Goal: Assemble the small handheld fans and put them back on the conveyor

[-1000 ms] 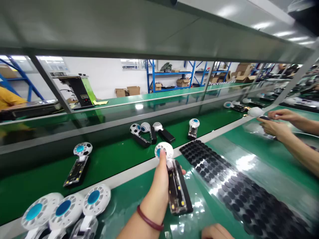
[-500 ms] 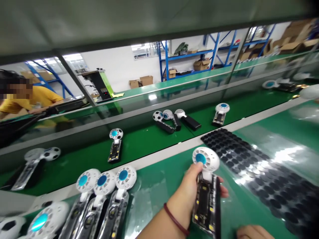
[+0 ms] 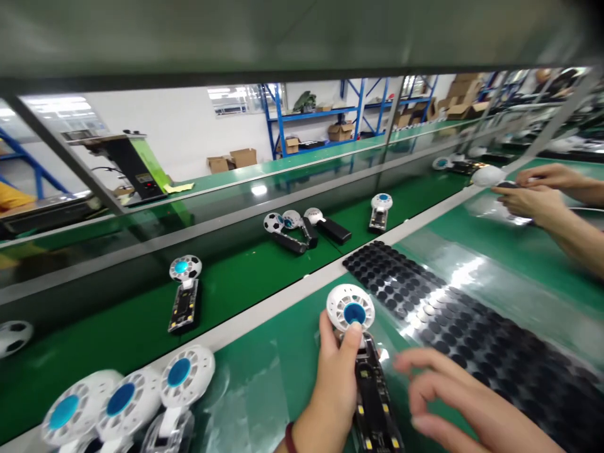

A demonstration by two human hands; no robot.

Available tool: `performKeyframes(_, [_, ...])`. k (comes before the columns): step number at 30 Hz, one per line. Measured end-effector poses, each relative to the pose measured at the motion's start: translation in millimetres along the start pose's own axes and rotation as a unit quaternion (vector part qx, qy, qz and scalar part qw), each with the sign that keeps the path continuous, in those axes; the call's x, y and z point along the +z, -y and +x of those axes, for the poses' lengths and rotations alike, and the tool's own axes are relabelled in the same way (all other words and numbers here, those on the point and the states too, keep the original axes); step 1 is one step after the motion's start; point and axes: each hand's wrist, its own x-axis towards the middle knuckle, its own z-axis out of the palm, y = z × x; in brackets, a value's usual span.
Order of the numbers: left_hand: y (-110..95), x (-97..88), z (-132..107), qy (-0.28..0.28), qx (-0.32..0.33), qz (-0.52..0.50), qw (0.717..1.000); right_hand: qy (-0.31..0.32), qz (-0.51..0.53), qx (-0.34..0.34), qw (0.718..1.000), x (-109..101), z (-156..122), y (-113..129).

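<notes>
My left hand [image 3: 330,377] is closed around the neck of a handheld fan [image 3: 377,393], with its thumb just below the blue centre of the round white head. The fan's lower body is see-through and shows a dark circuit board with small yellow squares. Just right of it, my right hand [image 3: 453,393] has its fingers apart and partly bent, with nothing visible in them and slightly blurred. A sheet of black round pads [image 3: 453,314] on clear film lies beyond my right hand. Several similar fans [image 3: 186,377] lie together at the lower left.
More fans [image 3: 184,296] lie spread along the green conveyor belt [image 3: 236,283] behind a pale rail [image 3: 283,305]. At the right, another person's hands [image 3: 542,192] hold a dark part beside a white round head. A grey panel [image 3: 283,38] hangs low overhead.
The view has swung right, bringing another person's hands in. My right hand has risen from the bottom edge to beside the fan. The fan's head has turned in my left hand.
</notes>
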Motion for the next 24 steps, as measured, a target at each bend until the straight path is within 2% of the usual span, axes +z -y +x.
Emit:
performKeyframes(3, [-3,0.5,-2,-0.041,0.018,0.047,0.998,0.006,-0.001,0.082,0.997,-7,28,24])
performKeyframes(7, [-9,2.9,-4,-0.063,0.038,0.093,0.993,0.023,-0.007,0.081,0.996,2,48,33])
performKeyframes(13, [-10,3.2,-5,-0.051,0.034,0.106,0.992,0.036,-0.031,0.087,0.995,5,49,35])
performKeyframes(24, [-12,5.2,-7,-0.053,0.037,0.099,0.993,0.045,-0.083,0.058,0.994,6,50,34])
